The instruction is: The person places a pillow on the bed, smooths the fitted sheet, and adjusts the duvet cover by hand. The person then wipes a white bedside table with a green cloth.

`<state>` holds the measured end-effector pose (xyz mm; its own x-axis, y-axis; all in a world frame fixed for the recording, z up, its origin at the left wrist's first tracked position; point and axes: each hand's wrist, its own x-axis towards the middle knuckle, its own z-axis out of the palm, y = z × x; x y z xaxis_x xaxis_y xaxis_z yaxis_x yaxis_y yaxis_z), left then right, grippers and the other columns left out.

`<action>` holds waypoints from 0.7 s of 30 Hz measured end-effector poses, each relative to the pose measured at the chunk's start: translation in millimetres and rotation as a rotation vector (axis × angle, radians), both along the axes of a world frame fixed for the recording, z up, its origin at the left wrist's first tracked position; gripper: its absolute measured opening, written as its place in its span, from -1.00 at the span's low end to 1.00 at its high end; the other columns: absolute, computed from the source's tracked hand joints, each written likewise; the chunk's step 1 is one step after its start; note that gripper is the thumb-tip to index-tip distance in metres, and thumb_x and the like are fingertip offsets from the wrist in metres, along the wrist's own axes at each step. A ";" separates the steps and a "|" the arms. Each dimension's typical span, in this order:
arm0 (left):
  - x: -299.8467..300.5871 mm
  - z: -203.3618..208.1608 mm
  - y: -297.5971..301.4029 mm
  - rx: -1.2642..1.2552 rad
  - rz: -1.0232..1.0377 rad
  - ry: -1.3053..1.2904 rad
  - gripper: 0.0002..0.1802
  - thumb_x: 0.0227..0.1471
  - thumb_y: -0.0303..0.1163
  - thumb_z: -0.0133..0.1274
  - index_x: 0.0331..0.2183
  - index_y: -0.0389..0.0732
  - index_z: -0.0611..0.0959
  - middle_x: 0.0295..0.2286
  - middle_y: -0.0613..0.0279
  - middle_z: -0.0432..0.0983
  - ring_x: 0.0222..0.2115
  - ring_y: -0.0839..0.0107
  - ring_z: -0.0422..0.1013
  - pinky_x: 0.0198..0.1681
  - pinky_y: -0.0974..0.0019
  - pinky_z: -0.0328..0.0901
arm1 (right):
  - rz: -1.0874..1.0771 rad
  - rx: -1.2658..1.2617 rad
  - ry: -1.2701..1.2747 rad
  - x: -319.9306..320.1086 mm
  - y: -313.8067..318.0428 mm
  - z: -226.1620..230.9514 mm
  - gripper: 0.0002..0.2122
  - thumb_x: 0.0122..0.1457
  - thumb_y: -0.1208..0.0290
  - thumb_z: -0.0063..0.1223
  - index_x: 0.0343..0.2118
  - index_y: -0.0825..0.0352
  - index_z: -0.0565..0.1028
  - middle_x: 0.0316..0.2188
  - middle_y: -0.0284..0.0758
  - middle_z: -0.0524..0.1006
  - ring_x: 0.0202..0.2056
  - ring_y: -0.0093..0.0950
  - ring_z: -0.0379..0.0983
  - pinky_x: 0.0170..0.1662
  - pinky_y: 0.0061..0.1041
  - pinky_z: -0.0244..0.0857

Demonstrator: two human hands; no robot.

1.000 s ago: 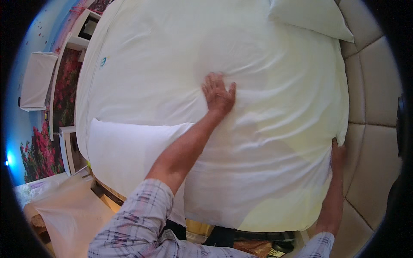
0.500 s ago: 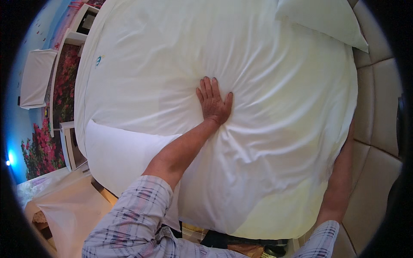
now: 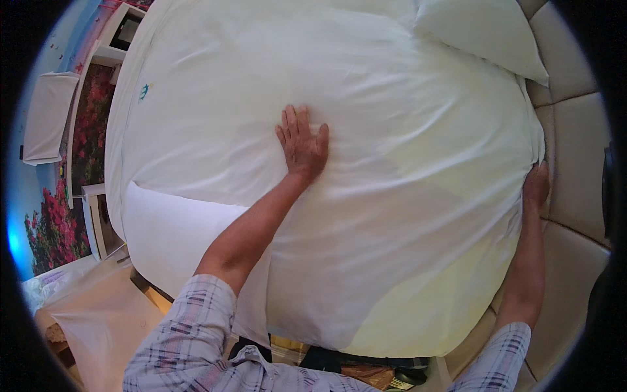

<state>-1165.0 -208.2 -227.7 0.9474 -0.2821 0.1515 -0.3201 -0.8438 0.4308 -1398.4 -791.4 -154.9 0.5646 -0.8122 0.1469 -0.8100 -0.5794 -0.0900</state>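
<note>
A: Where was the white sheet [image 3: 392,242] positioned relative to the 2 hands?

B: It was laid out beneath the left hand [image 3: 304,142] and was extended to the right hand [image 3: 537,186] at its right edge.

A: In what state was the left hand observed?

B: It was placed palm down near the middle of the sheet, with its fingers extended and spread.

A: And the right hand?

B: It was positioned between the sheet's edge and the padded beige headboard [image 3: 578,157]. Its fingertips were hidden; whether the edge was pinched could not be determined.

A: How was the surface between the hands marked?

B: It was crossed by shallow creases.

A: What was located nearby?

B: 1 white pillow [image 3: 486,36] was seen at the upper right, beside the headboard. 1 piece of white fabric [image 3: 176,228] was partly covered by the left forearm [image 3: 251,225].
</note>
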 end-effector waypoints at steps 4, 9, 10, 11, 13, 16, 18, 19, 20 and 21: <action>15.7 -28.8 -14.2 0.154 0.024 0.003 -0.07 0.24 0.13 -0.05 0.39 -0.25 0.11 0.41 -0.17 -0.18 0.45 -0.10 -0.33 0.42 -0.29 -0.48 | -0.174 -0.044 0.013 -11.0 4.0 -20.7 -0.61 0.37 0.18 -0.12 0.08 0.37 0.47 0.05 -0.02 0.55 0.06 0.02 0.48 0.09 -0.07 0.33; 15.4 -39.5 6.1 0.206 0.061 0.037 -0.06 0.19 0.05 0.04 0.40 -0.23 0.11 0.41 -0.20 -0.16 0.44 -0.13 -0.32 0.42 -0.31 -0.45 | 0.519 -0.172 -0.284 79.9 175.3 35.0 -0.49 0.27 0.44 0.12 0.27 0.37 0.32 0.21 -0.07 0.42 0.27 -0.11 0.29 0.33 -0.16 0.13; 15.5 -39.7 7.1 0.200 0.052 0.034 -0.07 0.19 0.03 0.05 0.39 -0.22 0.13 0.41 -0.21 -0.16 0.44 -0.15 -0.31 0.41 -0.33 -0.44 | 0.613 -0.072 -0.386 99.4 227.4 42.0 -0.44 0.21 0.44 0.21 0.27 0.35 0.33 0.22 -0.10 0.41 0.29 -0.13 0.27 0.37 -0.15 0.09; 17.5 -40.1 4.9 0.187 0.039 0.025 -0.09 0.19 0.02 0.06 0.39 -0.20 0.15 0.41 -0.22 -0.17 0.44 -0.17 -0.31 0.41 -0.34 -0.43 | 0.671 0.032 -0.425 112.9 271.8 41.0 -0.42 0.15 0.44 0.27 0.25 0.35 0.36 0.22 -0.13 0.39 0.32 -0.11 0.23 0.40 -0.09 0.03; 21.6 -38.2 -2.5 0.160 0.004 -0.002 -0.13 0.18 0.00 0.08 0.38 -0.16 0.20 0.40 -0.24 -0.17 0.43 -0.19 -0.29 0.40 -0.36 -0.42 | 0.791 0.128 -0.292 129.4 336.9 20.9 -0.41 0.12 0.38 0.31 0.25 0.23 0.40 0.30 -0.14 0.30 0.36 -0.08 0.15 0.41 0.01 -0.04; 31.2 -34.3 -9.9 0.146 -0.035 -0.072 -0.19 0.18 -0.01 0.08 0.36 -0.09 0.29 0.40 -0.25 -0.16 0.43 -0.22 -0.27 0.39 -0.39 -0.41 | 0.715 0.120 -0.123 125.0 328.2 -56.2 -0.41 0.16 0.23 0.27 0.27 0.09 0.39 0.36 -0.14 0.20 0.40 -0.05 0.03 0.41 0.07 -0.06; 23.1 -35.8 -4.2 0.126 -0.058 -0.092 -0.22 0.19 0.00 0.08 0.35 -0.05 0.32 0.40 -0.26 -0.15 0.43 -0.24 -0.27 0.38 -0.42 -0.42 | 0.716 0.086 -0.147 125.9 335.4 -71.7 -0.40 0.20 0.20 0.22 0.31 0.08 0.33 0.38 -0.15 0.16 0.41 -0.04 -0.01 0.41 0.08 -0.08; 17.8 -34.5 -2.0 0.138 -0.054 -0.068 -0.22 0.19 0.01 0.07 0.35 -0.03 0.32 0.40 -0.25 -0.14 0.43 -0.24 -0.27 0.37 -0.43 -0.42 | 0.724 0.076 -0.162 137.7 331.2 -68.0 -0.39 0.20 0.19 0.22 0.32 0.08 0.32 0.39 -0.16 0.15 0.41 -0.04 -0.02 0.42 0.08 -0.09; 11.6 -33.1 0.2 0.148 -0.052 -0.044 -0.23 0.19 0.01 0.07 0.35 -0.01 0.32 0.40 -0.24 -0.13 0.43 -0.25 -0.27 0.37 -0.44 -0.41 | 0.730 0.063 -0.176 142.5 329.7 -62.4 -0.38 0.20 0.19 0.22 0.32 0.08 0.30 0.39 -0.16 0.14 0.42 -0.05 -0.02 0.42 0.08 -0.10; 21.0 -29.0 -2.2 0.152 -0.049 -0.049 -0.23 0.19 0.01 0.06 0.35 0.01 0.32 0.40 -0.22 -0.13 0.43 -0.25 -0.28 0.36 -0.46 -0.41 | 0.719 0.081 -0.139 144.2 328.0 -59.2 -0.40 0.23 0.19 0.19 0.33 0.10 0.31 0.39 -0.15 0.13 0.42 -0.05 -0.02 0.43 0.07 -0.10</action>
